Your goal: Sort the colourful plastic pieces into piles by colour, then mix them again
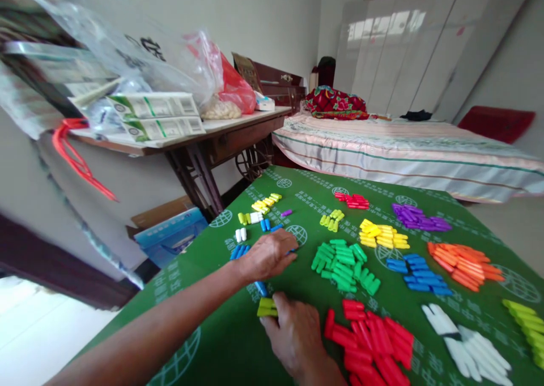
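Small cap-like plastic tubes in several colours lie sorted on a green table. My right hand, near the front edge, pinches yellow-green tubes between thumb and fingers. Ahead of it, my left hand reaches across with its fingers curled down; a bit of blue shows at its fingertips, but what it grips is hidden. Blue tubes lie to the left of that hand, and another blue tube lies under its wrist. Beyond are white tubes, yellow tubes and one purple tube.
Right of my hands lie piles of red tubes, green tubes, blue tubes, orange tubes, purple tubes and white tubes. A side table with boxes and bags stands left; a bed is behind.
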A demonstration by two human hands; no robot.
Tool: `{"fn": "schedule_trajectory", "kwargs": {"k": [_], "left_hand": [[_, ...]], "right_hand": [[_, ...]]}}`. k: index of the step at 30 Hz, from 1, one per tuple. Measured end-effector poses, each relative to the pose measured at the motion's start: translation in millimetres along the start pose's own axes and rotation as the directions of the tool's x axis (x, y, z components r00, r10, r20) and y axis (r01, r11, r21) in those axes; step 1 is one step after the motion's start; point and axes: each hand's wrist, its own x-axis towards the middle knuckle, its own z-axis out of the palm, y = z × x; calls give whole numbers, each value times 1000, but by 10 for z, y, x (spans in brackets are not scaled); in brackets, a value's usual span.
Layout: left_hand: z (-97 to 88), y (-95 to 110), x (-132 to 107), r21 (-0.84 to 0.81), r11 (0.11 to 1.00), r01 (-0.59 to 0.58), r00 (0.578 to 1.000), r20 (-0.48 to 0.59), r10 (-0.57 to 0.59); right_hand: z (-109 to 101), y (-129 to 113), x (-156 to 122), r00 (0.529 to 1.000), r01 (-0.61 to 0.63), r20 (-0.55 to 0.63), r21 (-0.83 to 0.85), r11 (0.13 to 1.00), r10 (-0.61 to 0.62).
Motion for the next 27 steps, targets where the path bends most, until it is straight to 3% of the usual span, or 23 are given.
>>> {"fn": "schedule_trajectory", "kwargs": {"k": [5, 11, 17, 20, 27], "left_hand": [[-42, 1, -609, -83, 962, 260, 966, 37, -258], [-1, 237, -1018, -207, 897, 390, 920, 65, -386], [105, 399, -1084, -225, 909, 352, 930, -28, -367], [139, 463, -1048, -232, 917, 324, 943, 1, -333], [180, 493, -1009, -291, 888, 356, 932, 39, -361]], "right_hand": [[-12, 4, -18, 1000, 8, -20, -18, 1000, -9], [12, 14, -27, 998, 19, -52, -69, 997, -23], [14, 8, -32, 997, 21, -67, -60, 998, -25], [-9, -6, -43, 998, 15, -61, -61, 998, -18], [6, -9, -22, 999, 1, -51, -58, 998, -4]]}}
